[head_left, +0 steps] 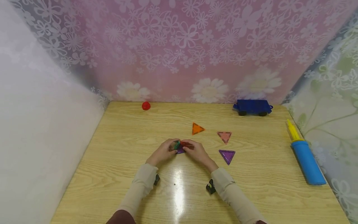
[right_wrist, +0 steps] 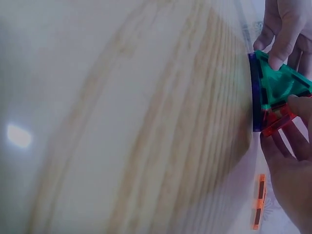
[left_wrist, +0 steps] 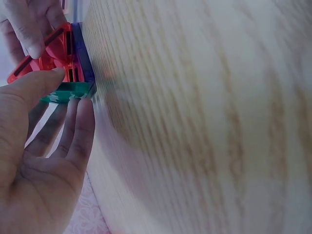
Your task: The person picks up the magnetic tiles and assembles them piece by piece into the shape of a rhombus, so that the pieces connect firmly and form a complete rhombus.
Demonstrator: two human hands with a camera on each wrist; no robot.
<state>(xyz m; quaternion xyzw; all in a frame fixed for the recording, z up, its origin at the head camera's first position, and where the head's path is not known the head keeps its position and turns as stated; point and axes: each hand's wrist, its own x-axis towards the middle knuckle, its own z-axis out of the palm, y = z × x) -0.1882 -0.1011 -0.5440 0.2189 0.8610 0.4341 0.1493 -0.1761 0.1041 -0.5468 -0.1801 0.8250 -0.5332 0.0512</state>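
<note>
Near the middle of the table, a purple magnetic tile [head_left: 180, 150] lies flat between the hands. A green triangular magnetic tile [right_wrist: 282, 84] stands up on its left side, pinched between thumb and fingers of my left hand [head_left: 164, 152]. On the right side, my right hand [head_left: 198, 152] pinches a red triangular magnetic tile [left_wrist: 57, 53], which leans against the green one. Both raised tiles meet the purple base at their lower edges. In the head view the fingers cover much of the tiles.
Right of the hands lie an orange triangle tile [head_left: 197, 128], a pink one [head_left: 225, 137] and a purple one [head_left: 227, 156]. Along the back sit a red dome [head_left: 146, 105] and a blue toy wagon [head_left: 253, 107]. A blue-and-yellow hand pump [head_left: 307, 161] lies at the right edge.
</note>
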